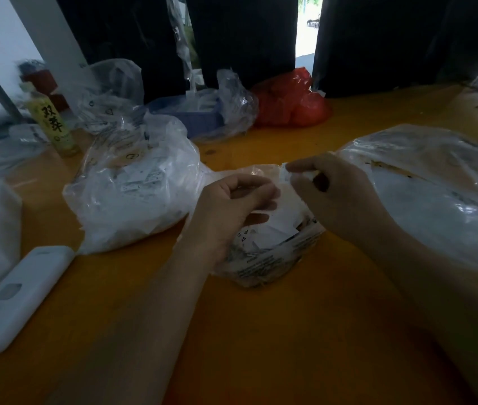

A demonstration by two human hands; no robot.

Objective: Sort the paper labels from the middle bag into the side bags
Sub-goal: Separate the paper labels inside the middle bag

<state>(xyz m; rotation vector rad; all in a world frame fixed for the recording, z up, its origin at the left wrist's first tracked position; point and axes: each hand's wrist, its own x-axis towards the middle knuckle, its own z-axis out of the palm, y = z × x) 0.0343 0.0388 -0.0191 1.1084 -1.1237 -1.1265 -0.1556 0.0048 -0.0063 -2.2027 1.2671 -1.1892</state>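
A: Where are the hands?

B: Both are over the middle bag (264,258), which sits on the orange table (261,331). The left hand (229,206) has its fingers curled in, thumb against forefinger, pinching a white label (264,213). The right hand (331,194) pinches a small scrap of paper (287,173) between thumb and forefinger, just above the bag's mouth.

A: And the labels?

B: A heap of white slips (278,229) lies inside the middle bag; one shows "XS" and "XL" in print. The bag itself carries black text along its side.

A: The side bags?

B: The left bag (132,194) is clear, bulging and full of white slips, touching the middle one. The right bag (436,200) is clear too, lying flatter just beside the right wrist.

A: Anything else there?

B: A white phone (15,299) lies near the left forearm. At the back stand a yellow bottle (53,124), a red bag (290,100) and a blue tray (199,118) wrapped in plastic
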